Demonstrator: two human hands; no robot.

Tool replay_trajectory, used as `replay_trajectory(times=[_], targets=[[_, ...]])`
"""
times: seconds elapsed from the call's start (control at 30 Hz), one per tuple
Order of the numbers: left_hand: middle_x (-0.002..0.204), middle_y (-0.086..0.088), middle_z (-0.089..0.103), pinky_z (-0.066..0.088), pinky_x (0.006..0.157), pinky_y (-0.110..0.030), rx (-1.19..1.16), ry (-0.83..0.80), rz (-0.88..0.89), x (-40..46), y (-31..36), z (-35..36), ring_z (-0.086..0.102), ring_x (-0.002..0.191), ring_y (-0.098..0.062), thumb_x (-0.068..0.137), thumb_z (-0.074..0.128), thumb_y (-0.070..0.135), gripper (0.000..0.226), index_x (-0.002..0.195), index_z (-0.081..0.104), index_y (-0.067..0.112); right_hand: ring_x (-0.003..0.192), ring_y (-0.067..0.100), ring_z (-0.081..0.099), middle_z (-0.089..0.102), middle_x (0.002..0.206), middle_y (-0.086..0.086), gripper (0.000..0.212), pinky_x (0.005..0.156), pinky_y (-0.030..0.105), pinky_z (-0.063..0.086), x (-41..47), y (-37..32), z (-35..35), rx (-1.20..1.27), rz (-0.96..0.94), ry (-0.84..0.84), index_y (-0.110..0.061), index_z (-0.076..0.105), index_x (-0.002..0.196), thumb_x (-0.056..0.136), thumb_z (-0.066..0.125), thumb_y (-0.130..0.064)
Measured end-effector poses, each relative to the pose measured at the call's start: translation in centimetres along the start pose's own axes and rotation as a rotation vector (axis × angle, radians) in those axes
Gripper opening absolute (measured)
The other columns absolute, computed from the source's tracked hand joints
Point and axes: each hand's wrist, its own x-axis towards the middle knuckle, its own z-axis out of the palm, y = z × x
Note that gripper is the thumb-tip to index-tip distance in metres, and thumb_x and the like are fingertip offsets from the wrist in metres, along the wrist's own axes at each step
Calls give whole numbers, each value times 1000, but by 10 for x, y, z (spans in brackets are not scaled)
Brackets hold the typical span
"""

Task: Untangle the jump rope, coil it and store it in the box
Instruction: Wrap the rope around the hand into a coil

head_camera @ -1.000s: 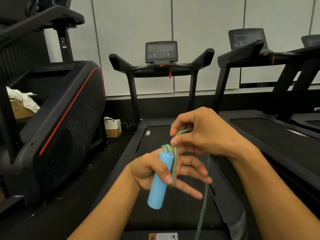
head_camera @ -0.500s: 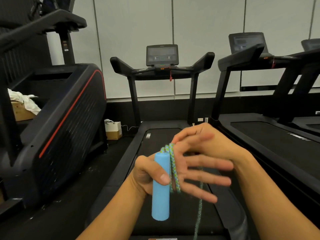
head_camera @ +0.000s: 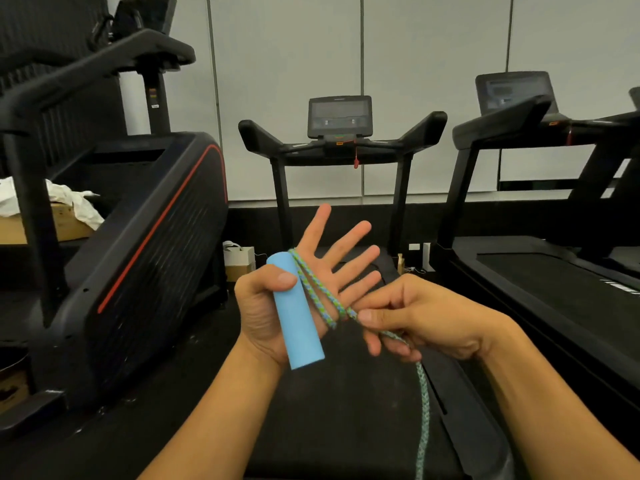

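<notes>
— What does the jump rope (head_camera: 313, 287) look like?

— A braided cord in green and blue, with a light blue foam handle (head_camera: 296, 311), a plain cylinder.

— How is the handle posed?

— Nearly upright, its top tilted a little to the left, lying against the palm of the left hand (head_camera: 277, 299) under the thumb.

— And the cord?

— It leaves the handle's top and crosses the open palm in two strands side by side, slanting down to the right. The right hand (head_camera: 415, 323) pinches it just beside the left palm. Past that pinch a single strand hangs straight down and out of view at the bottom edge.
</notes>
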Motion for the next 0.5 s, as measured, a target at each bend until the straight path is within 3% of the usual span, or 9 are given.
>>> replay_trajectory(times=[0.13,0.27,0.5], targets=[[164,-25,18,0,123,-63,61,75,33,0,5,-1,16,152,-46,69,65,15,102,160,19,17,46,10,40,62,67,9,27,43,23,34,5,-4,8,-48,-4,14,-22,78,87,100,55,-16],[164,-28,15,-3,123,-61,88,46,60,1,8,10,14,152,-45,69,64,14,103,159,16,10,44,9,32,55,53,2,39,46,24,26,7,-16,13,-140,-1,186,-22,77,71,99,54,-36],[163,-29,18,-2,125,-58,110,26,113,1,13,16,17,152,-43,68,67,17,104,158,17,6,38,8,30,47,42,-1,48,43,23,24,14,-23,25,-151,33,298,-18,66,46,90,67,-36]])
